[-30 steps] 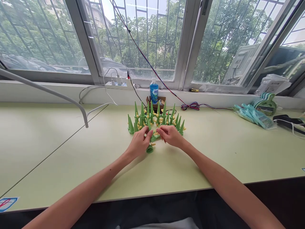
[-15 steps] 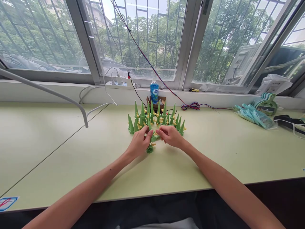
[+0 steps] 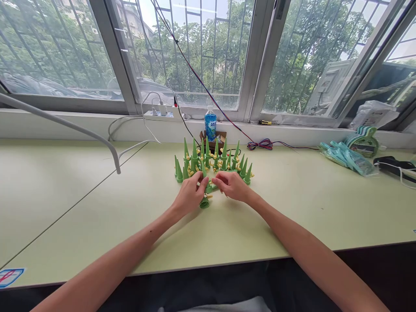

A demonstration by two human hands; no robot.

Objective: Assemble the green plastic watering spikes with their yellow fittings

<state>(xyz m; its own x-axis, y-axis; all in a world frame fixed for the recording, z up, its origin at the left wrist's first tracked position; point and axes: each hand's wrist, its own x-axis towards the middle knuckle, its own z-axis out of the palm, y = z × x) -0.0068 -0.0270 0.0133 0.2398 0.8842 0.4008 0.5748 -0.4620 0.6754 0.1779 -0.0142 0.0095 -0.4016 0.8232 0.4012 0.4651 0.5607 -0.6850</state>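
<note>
My left hand (image 3: 192, 190) is closed around a green plant watering spike (image 3: 204, 169), which points upward between thumb and fingers. Close on its right, my right hand (image 3: 232, 185) has its fingertips pinched together beside that spike; whatever they grip is too small and hidden to tell. Just below the left fingers, a green spike base (image 3: 204, 203) shows its open threaded end, with a yellow valve (image 3: 209, 196) beside it. Behind both hands, several more green watering spikes (image 3: 224, 151) with yellow valves stand upright in a curved cluster.
A bottle of blue liquid (image 3: 210, 125) stands at the back by a brown box (image 3: 222, 135). Bundled cable (image 3: 260, 144) lies to its right. A grey curved arm (image 3: 97, 134) reaches in from the left. Turquoise packets (image 3: 347, 158) lie at far right.
My right fingertips have shifted very slightly left, closer to the spike. My left hand and the standing spikes look the same.
</note>
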